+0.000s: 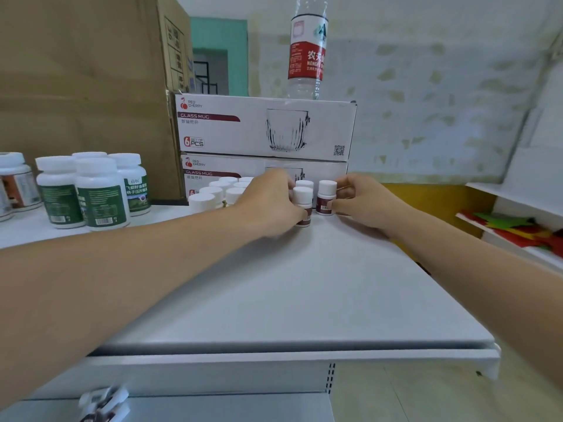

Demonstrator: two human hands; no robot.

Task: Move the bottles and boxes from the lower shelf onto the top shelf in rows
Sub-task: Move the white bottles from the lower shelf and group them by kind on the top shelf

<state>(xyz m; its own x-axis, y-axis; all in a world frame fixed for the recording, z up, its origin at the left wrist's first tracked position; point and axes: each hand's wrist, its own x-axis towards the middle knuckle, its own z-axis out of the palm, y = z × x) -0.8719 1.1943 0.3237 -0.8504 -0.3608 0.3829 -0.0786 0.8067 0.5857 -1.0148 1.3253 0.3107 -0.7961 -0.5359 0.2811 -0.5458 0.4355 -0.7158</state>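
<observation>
On the white top shelf (304, 284), both my hands reach to the back. My left hand (271, 202) is closed around a small white-capped bottle with a dark red label (303, 202). My right hand (362, 199) grips another small bottle of the same kind (326, 197) just to its right. A third white cap (304, 184) shows behind them. To the left stand several more small white-capped bottles (222, 190) in rows. On the lower shelf, at the bottom left, lies a blurred small bottle (103, 403).
Larger white bottles with green labels (91, 193) stand at the left of the shelf. Two stacked glass mug boxes (265, 129) sit at the back with a water bottle (307, 53) on top. A big cardboard box (85, 80) fills the back left. A side shelf (518, 226) holds coloured items.
</observation>
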